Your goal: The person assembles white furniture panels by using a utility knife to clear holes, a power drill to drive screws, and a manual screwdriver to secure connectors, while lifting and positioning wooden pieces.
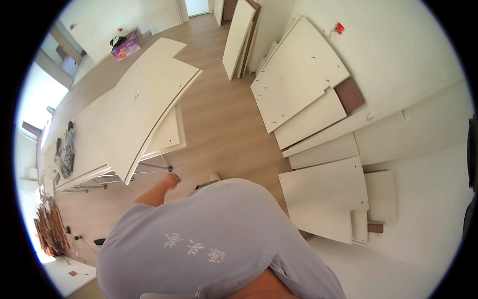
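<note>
My left hand hangs over the wood-look floor, below the front corner of a large white panel. Its fingers are small and partly smeared, so I cannot make out whether they are curled or apart; nothing shows in them. A grey shirt with white lettering covers the lower middle of the view, and the tip of a pale shoe peeks out past it. My right hand is out of view. The large panel lies over other white boards on a metal-legged stand with casters.
White panels lean along the right wall, with more white boards nearer. Upright panels stand at the back. A purple box sits far left. Dark tools in plastic lie on the stand's boards; brown strips are piled lower left.
</note>
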`<state>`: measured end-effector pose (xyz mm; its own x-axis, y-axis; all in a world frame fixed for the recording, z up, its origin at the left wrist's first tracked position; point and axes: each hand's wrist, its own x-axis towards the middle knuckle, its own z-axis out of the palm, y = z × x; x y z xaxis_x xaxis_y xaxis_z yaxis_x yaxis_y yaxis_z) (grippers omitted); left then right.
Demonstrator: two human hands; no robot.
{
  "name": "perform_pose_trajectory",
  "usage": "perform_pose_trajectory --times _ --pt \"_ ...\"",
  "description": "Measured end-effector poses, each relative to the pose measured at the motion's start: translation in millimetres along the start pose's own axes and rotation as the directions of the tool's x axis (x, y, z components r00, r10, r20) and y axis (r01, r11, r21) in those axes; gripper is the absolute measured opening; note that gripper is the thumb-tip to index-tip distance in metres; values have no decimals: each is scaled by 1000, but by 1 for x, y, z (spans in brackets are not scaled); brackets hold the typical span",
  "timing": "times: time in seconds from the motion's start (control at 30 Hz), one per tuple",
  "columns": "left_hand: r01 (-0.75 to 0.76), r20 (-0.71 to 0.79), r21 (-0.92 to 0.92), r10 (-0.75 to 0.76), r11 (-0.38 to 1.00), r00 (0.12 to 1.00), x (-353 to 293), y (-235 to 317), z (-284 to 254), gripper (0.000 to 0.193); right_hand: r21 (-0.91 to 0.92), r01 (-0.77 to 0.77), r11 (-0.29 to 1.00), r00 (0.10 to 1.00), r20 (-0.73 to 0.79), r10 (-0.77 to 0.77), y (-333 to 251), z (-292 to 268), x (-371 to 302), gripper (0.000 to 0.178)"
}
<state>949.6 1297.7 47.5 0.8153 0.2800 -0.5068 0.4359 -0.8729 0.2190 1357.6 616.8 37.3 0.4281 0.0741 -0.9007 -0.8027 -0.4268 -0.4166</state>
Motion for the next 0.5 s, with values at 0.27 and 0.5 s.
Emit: perform_pose_trajectory --times 0.27,0.5 --pt "592 -93 -689 -862 417 499 -43 -42 -100 33 -496 223 839 975 130 -182 -127 110 0 28" --pt "591 -241 -793 -815 -149 -528 -93 -86 -60 56 -597 323 735 946 176 -272 -299 198 30 40"
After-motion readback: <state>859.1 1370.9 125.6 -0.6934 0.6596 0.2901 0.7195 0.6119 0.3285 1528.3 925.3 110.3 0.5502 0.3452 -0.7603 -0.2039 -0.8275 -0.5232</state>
